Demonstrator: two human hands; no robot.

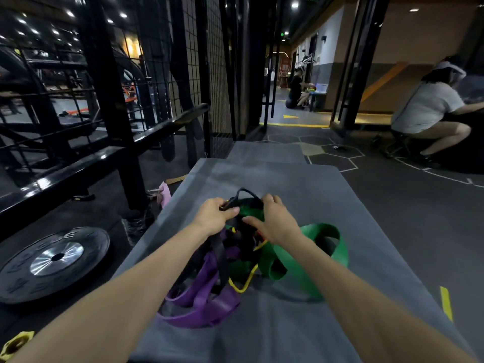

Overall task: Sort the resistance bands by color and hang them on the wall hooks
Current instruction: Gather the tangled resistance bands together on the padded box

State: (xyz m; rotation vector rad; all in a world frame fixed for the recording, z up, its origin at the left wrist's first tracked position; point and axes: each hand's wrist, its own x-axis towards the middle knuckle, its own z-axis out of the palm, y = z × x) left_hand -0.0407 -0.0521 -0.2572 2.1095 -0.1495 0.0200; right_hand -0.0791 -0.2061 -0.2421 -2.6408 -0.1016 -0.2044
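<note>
Bands [235, 260] lay tangled, soft and stretchy; left hand [213, 214] and right hand [275, 221] pinched the black band [245, 199], best freed by its loop.

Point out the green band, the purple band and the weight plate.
green band [324, 229], head view, on the wide loop right of the hands.
purple band [199, 317], head view, on the flat strap nearest the camera.
weight plate [86, 268], head view, on its black face.

Head view, angled down, near mat [288, 184]
</note>
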